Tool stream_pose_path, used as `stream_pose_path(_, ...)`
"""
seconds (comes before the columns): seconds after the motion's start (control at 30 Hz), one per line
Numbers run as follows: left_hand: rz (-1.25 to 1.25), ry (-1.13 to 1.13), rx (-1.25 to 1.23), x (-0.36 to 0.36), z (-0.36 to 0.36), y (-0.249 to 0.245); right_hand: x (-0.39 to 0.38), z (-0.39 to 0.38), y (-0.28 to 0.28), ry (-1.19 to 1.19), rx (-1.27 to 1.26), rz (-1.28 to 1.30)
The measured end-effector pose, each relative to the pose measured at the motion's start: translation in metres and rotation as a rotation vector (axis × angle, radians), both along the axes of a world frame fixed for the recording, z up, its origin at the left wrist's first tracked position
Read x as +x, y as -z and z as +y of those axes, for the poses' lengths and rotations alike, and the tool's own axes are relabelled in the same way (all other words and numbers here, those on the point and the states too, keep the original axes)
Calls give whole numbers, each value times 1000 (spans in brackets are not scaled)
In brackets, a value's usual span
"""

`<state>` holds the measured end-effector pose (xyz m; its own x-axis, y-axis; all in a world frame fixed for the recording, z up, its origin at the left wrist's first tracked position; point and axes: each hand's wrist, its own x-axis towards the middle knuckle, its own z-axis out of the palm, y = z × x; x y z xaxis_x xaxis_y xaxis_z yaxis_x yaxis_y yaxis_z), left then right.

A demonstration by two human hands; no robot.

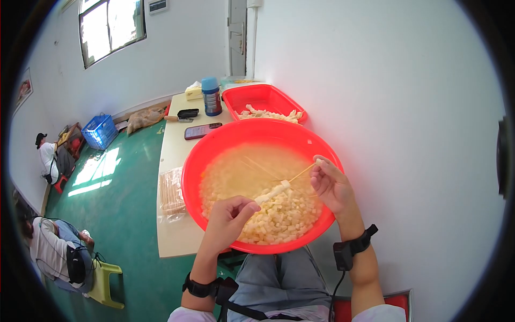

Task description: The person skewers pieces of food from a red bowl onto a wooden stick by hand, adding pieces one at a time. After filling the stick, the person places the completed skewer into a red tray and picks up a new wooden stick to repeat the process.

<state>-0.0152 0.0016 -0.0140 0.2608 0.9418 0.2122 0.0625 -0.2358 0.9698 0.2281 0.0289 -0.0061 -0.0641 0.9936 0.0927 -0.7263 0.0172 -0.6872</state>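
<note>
A large red basin [190, 185] holds cloudy liquid and many small pale cubes [273, 222]. Above it, my left hand [225, 217] is closed around the near end of a wooden skewer [302, 173], where a row of pale pieces [273, 192] is threaded. The skewer slants up to the right, its far stretch bare. My right hand [331, 185] pinches a small pale cube [319, 160] at the skewer's far tip, other fingers curled loosely. More thin sticks [260, 165] lie in the basin.
Behind the basin, a red tray [236, 96] contains filled skewers [268, 114]. A bag of skewers [171, 191], a phone [199, 131], a knife [177, 118] and a blue-capped bottle [211, 97] rest on the table [174, 236]. Two people sit at left; a wall stands at right.
</note>
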Motion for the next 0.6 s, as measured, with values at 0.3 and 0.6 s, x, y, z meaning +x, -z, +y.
stream_pose_path(0.3, 95, -3, 20, -4, -1, -2, -1, 1, 0, 13, 16, -33)
stream_pose_path(0.6, 113, 10, 13, -5, -1, -5, 0, 1, 1, 25, 13, -19)
